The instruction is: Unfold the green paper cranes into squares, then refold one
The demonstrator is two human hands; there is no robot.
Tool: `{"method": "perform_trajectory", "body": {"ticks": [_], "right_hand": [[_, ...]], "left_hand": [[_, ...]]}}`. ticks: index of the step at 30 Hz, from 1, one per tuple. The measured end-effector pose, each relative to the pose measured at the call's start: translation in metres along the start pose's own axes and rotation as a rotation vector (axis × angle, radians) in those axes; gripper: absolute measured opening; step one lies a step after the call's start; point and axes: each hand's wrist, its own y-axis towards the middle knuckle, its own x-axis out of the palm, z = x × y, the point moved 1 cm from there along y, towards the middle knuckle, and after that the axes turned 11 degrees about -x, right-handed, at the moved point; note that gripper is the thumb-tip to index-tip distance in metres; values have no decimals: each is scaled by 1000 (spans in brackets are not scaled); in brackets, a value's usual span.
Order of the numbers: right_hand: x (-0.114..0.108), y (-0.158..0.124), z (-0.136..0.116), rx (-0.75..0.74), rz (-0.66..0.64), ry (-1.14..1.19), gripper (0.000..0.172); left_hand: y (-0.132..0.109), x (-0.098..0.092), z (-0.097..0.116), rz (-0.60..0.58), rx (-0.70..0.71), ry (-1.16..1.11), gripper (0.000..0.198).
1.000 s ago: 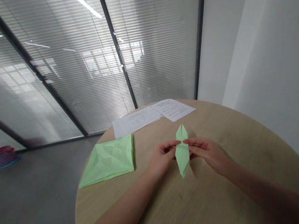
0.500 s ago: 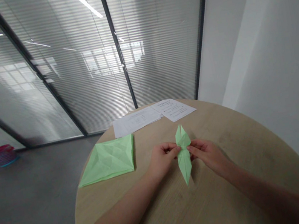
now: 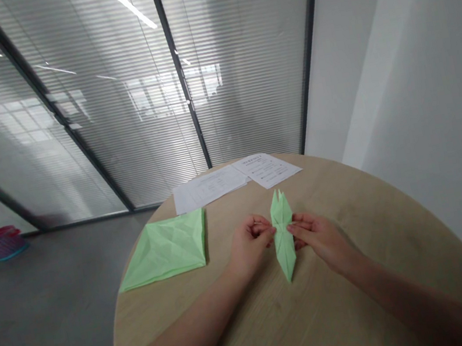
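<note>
A folded piece of light green origami paper [image 3: 284,241] is held upright in my view, long and narrow, with a pointed lower end and split tips at the top. My left hand [image 3: 253,241] pinches its left edge near the middle, thumb on the front. On the opposite edge my right hand [image 3: 312,233] pinches it at about the same height, thumb also in front. The fingers behind the paper are partly hidden.
A round wooden table [image 3: 258,334] lies under my hands. To the left rests a creased green paper sheet stack [image 3: 166,247]. White printed sheets [image 3: 215,186] lie at the far edge. A red and blue basket [image 3: 1,244] stands on the floor, near a glass partition [image 3: 152,151].
The upper part of the folded green paper has shifted: its flap now stands straighter and narrower, with the tips showing separately. Both hands keep their pinch in nearly the same place.
</note>
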Motion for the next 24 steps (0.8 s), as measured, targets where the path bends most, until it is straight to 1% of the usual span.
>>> {"method": "perform_trajectory", "body": {"ticks": [1,3,6,8,11,14,16,18,20,22,24], "right_hand": [[1,0,-1,5,-12,-3,45],[1,-1,-2,2,-8,-7,40],[1,-1,-2,-8,27,-20,40],[0,-1,-1,-36,37,-52,39],[0,-2,-2,-122,27,-131,37],[2,-4,-2,-167,-43,-146,37],[3,-5,-2,-173,-86,-133,37],[4,-5,-1,-192,-92,-138,37],[3,-5,0,-223,-82,-164,35],[2,-4,2,-247,-71,-202,33],[2,-4,4,-247,-63,-229,32]], "left_hand": [[0,0,0,11,5,21,30],[-1,-1,0,24,20,72,23],[-3,-1,-1,32,52,151,13],[-4,1,-1,29,55,185,11],[-7,3,-2,8,27,212,16],[-10,4,-1,-9,26,255,23],[-12,5,1,-15,75,300,28],[-14,5,3,-25,158,353,33],[-16,6,5,-51,222,403,33],[-15,6,6,-57,234,445,30],[-13,5,7,-18,227,491,26]]}}
